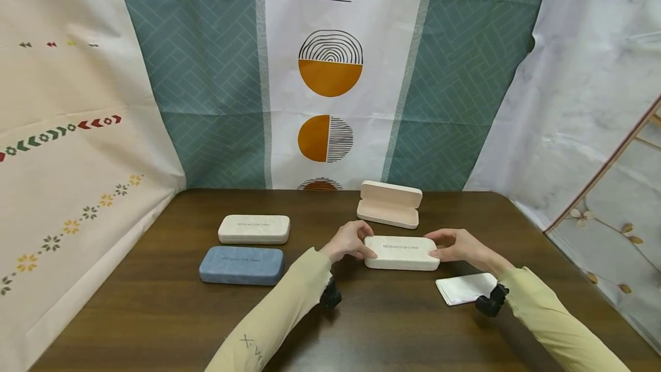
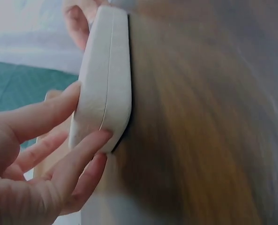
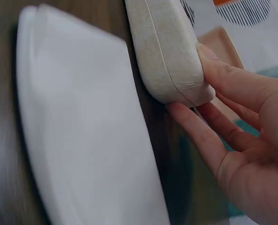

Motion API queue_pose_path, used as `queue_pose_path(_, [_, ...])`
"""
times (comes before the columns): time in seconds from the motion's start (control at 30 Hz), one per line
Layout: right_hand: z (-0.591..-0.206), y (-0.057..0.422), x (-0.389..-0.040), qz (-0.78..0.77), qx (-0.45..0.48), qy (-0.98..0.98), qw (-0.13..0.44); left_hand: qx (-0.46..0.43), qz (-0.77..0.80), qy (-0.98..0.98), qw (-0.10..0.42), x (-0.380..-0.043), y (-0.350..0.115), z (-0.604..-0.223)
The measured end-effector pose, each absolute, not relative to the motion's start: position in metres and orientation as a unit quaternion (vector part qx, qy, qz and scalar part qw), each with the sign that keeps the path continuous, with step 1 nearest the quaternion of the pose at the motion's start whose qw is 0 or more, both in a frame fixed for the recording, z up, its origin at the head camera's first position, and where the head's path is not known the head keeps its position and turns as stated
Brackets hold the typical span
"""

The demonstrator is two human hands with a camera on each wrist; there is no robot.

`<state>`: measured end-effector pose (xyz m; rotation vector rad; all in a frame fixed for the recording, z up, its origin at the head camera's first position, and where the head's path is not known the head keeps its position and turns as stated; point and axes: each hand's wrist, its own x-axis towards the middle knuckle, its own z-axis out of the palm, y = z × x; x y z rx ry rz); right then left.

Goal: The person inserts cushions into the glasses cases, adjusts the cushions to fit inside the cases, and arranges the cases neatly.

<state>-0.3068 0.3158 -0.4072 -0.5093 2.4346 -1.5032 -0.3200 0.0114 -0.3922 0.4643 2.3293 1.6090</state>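
A closed cream-white glasses case with faint lettering on its lid lies on the table between both hands. My left hand holds its left end, thumb on the lid's edge and fingers at the end face, as the left wrist view shows along the case's seam. At the opposite end my right hand grips it the same way. The right wrist view has the thumb on top and a fingertip low on the rounded end. A folded white cloth lies just below the right hand.
Behind the held case stands an open pale pink glasses case, its lid up. To the left lie another closed cream case and a closed blue case. Patterned curtains hang behind the brown wooden table.
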Motion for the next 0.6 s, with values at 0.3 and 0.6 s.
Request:
queue_pose_path(0.3, [-0.401,0.272,-0.311,-0.486,-0.211,0.836,0.141,0.188,0.527,0.8,0.218,-0.326,-0.036,-0.383])
queue_pose_path(0.6, [-0.401,0.237,-0.313,-0.489,-0.23,0.824,0.167,0.216,0.514,0.782,0.278,-0.323,-0.075,-0.378])
